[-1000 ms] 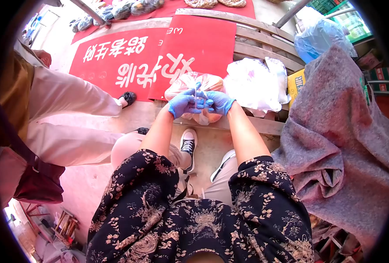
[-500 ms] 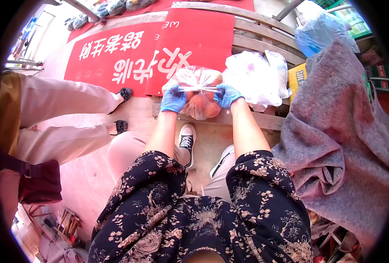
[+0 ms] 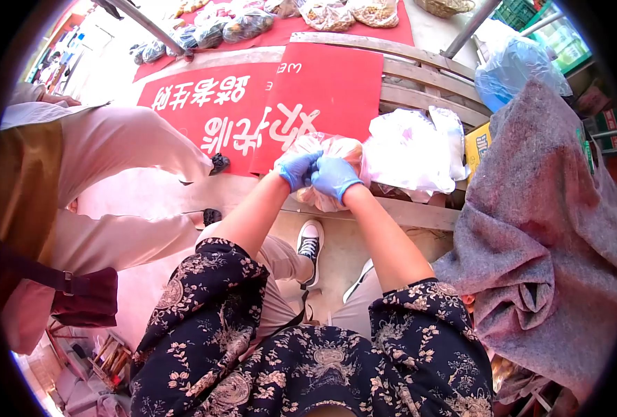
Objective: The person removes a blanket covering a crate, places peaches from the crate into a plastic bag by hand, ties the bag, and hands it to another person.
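Note:
A clear plastic bag (image 3: pixel 346 148) with orange-red round items inside rests at the near edge of the wooden slats, partly over the red mat (image 3: pixel 343 76). Both my hands wear blue gloves and meet on top of the bag. My left hand (image 3: pixel 298 169) is closed on the gathered plastic, its fingertips against the other hand. My right hand (image 3: pixel 333 176) is closed there too, with its fingers bent. The exact knot or twist between the fingers is hidden. White plastic bags (image 3: pixel 409 149) lie just right of my hands.
A person in light trousers (image 3: pixel 120 153) stands at the left with a dark red bag (image 3: pixel 89 299). Grey cloth (image 3: pixel 531 229) drapes at the right, beside a yellow box (image 3: pixel 477 147). Filled bags (image 3: pixel 246 26) sit along the far edge, near metal poles (image 3: pixel 469 28).
Half a second ago my hands were apart, pulling the bag's plastic out sideways. Now they have come together over its middle. The person at the left has shifted, and the whole view has moved slightly.

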### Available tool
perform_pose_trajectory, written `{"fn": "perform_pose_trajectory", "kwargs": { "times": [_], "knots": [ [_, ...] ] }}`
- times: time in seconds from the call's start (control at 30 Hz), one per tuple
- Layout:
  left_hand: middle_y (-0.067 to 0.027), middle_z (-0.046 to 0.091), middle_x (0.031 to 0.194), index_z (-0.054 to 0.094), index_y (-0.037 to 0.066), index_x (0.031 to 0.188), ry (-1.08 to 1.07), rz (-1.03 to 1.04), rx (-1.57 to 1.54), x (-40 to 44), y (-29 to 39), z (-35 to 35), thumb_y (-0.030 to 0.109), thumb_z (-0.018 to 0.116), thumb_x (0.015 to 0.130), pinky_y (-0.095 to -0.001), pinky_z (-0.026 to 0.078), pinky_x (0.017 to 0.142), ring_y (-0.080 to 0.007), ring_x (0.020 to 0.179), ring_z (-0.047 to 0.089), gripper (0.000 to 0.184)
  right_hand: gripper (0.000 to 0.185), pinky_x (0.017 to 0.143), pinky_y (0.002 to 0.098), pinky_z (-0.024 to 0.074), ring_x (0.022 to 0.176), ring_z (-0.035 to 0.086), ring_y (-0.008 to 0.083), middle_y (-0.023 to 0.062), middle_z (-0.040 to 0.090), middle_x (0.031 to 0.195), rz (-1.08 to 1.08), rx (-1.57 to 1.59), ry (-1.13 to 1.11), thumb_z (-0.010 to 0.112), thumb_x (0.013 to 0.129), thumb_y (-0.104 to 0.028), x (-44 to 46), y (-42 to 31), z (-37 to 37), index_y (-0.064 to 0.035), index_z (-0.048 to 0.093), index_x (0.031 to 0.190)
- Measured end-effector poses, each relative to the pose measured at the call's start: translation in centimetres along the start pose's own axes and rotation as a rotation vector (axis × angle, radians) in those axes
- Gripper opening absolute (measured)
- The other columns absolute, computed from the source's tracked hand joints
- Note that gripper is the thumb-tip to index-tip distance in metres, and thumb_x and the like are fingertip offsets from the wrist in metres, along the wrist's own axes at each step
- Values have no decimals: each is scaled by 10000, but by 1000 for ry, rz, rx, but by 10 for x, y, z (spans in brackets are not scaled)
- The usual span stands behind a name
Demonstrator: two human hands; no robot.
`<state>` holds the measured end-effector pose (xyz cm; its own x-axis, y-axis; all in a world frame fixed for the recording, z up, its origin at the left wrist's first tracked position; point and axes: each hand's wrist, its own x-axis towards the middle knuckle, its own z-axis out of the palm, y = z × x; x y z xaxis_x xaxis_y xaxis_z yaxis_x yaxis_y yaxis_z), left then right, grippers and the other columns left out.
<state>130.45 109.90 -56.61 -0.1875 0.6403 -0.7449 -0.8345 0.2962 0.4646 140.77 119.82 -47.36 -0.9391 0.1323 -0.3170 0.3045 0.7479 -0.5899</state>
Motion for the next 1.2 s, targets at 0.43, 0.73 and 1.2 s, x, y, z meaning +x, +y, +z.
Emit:
{"fn": "perform_pose_trajectory", "kwargs": {
  "times": [0.43, 0.73, 1.2],
  "knots": [
    [69, 349, 529, 492, 130, 748, 147, 504, -157, -86, 21, 60, 291, 421, 892, -200, 213, 407, -52, 444, 308, 228, 385, 806, 400, 447, 928, 562, 349, 215, 578, 990, 147, 176, 254, 490, 764, -293, -47, 14, -58, -92, 534, 1089],
    [75, 272, 506, 501, 83, 757, 140, 654, 48, -190, 69, 70, 217, 434, 869, -197, 152, 377, -37, 396, 216, 187, 1189, 962, 484, 320, 1211, 326, 370, 158, 156, 1399, 105, 12, 68, 784, 441, -469, -38, -44, -23, -189, 108, 1378],
    [77, 286, 535, 573, 62, 821, 369, 696, 207, -266, 104, 34, 175, 456, 851, -176, 194, 387, -27, 414, 244, 166, 1031, 911, 395, 398, 1138, 431, 349, 235, 276, 1331, -89, 164, 129, 705, 617, -401, -6, -67, 10, -89, 78, 1374]
  ]
}}
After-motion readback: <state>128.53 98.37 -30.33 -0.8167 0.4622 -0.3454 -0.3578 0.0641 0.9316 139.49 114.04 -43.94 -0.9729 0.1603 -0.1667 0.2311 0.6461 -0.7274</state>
